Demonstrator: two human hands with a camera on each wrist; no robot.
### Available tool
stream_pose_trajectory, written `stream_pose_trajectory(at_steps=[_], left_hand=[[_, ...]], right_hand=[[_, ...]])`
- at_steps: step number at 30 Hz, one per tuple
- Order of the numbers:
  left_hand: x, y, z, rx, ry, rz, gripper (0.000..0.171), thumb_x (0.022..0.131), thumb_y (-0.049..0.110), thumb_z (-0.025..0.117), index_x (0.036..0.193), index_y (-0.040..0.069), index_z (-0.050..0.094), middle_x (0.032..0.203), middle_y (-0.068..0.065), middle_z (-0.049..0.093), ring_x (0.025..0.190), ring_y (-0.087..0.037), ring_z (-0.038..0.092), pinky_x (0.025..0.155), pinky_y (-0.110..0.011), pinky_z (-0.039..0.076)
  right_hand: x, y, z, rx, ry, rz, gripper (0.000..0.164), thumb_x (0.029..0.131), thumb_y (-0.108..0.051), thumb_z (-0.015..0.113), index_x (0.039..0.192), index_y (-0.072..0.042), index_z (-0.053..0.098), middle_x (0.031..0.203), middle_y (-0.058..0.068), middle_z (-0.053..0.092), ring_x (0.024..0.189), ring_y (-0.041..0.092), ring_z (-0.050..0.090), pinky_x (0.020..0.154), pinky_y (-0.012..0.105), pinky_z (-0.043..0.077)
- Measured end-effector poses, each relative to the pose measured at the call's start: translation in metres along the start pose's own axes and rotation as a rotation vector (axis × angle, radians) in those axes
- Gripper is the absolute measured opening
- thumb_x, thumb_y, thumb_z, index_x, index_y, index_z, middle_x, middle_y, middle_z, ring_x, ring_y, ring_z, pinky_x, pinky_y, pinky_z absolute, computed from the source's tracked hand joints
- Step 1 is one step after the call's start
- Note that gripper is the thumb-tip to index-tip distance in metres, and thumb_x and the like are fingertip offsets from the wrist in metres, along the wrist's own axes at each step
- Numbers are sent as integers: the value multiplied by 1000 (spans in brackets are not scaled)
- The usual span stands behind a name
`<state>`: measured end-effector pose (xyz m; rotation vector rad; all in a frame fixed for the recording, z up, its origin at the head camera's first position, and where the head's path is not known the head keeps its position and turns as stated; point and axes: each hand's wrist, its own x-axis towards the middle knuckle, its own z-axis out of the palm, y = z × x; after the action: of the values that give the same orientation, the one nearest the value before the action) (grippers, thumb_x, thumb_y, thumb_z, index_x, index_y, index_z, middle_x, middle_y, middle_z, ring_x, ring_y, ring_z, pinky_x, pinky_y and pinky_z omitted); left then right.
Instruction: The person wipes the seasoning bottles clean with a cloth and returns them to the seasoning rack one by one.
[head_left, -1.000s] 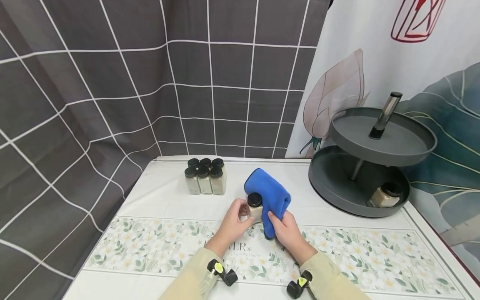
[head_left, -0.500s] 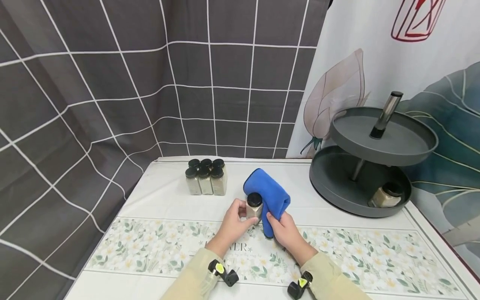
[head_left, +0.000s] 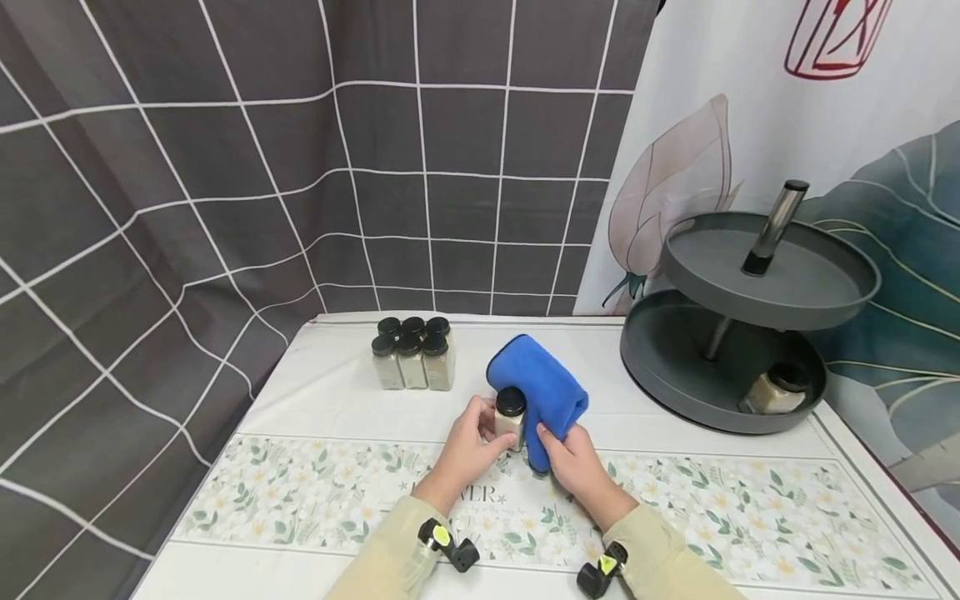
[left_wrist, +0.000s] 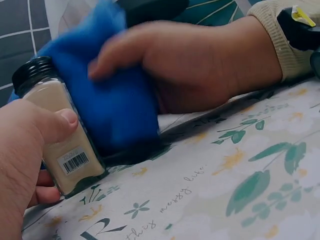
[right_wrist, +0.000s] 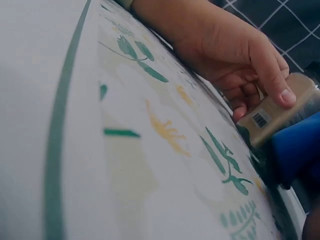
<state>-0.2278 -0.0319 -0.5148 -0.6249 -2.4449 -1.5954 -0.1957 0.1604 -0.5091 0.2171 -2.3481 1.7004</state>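
Note:
My left hand (head_left: pixel 467 450) grips a square glass spice jar (left_wrist: pixel 65 135) with a black lid and pale powder inside, thumb across its front face. A small barcode label shows low on that face, and the jar's base is close over the tabletop. In my right hand (head_left: pixel 576 462) is a folded blue cloth (head_left: pixel 542 392), held with the thumb on top, its left side against the jar. In the left wrist view the right hand and cloth are blurred. The right wrist view shows the left hand (right_wrist: pixel 225 50) on the jar, with the cloth beside it.
Several matching jars (head_left: pixel 412 367) stand grouped at the back left of the table. At the right is a grey two-tier round tray (head_left: pixel 652 375); one more jar (head_left: pixel 772 390) leans on its lower tier. A floral-printed mat band (head_left: pixel 300 492) crosses the table, and a grid-patterned curtain (head_left: pixel 465 208) hangs behind.
The cloth in the right hand has shifted slightly to the right and changed shape a little at its right edge. The left hand keeps its hold on the jar in nearly the same place.

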Motion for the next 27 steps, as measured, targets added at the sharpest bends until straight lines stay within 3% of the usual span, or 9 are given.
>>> stream_pose_trajectory(at_steps=[5, 12, 18, 23, 27], left_hand=[[0, 0, 1, 17, 4, 3, 46, 86, 13, 81, 122, 4, 53, 96, -4, 61, 81, -13, 58, 73, -26, 53], [2, 2, -1, 115, -55, 32, 42, 91, 9, 74, 123, 5, 47, 105, -6, 62, 87, -14, 60, 79, -29, 54], [2, 2, 0, 94, -15, 6, 42, 88, 11, 79, 115, 7, 46, 103, -6, 60, 85, -15, 60, 76, -27, 54], [1, 2, 0, 108, 0, -28, 60, 88, 17, 80, 134, 8, 44, 104, -5, 59, 83, -14, 59, 73, -26, 52], [2, 4, 1, 150, -3, -34, 61, 88, 19, 80, 138, 7, 46, 102, -4, 59, 84, -14, 59, 73, -26, 51]], right_hand=[[0, 0, -1, 1, 7, 11, 36, 102, -8, 54, 133, 9, 56, 128, 26, 64, 122, 40, 59, 108, 56, 42], [2, 0, 0, -6, 2, 30, 38, 102, -9, 54, 135, 10, 54, 131, 26, 62, 125, 41, 58, 109, 57, 40], [2, 0, 2, -31, -30, 42, 39, 102, -11, 55, 136, 9, 54, 131, 25, 62, 125, 39, 58, 109, 56, 40], [1, 0, 2, -14, -37, 43, 38, 103, -11, 55, 134, 10, 55, 130, 25, 63, 124, 39, 58, 109, 56, 41], [2, 0, 0, 41, -14, 49, 38, 103, -9, 54, 135, 10, 54, 132, 27, 61, 125, 41, 57, 109, 55, 40]])
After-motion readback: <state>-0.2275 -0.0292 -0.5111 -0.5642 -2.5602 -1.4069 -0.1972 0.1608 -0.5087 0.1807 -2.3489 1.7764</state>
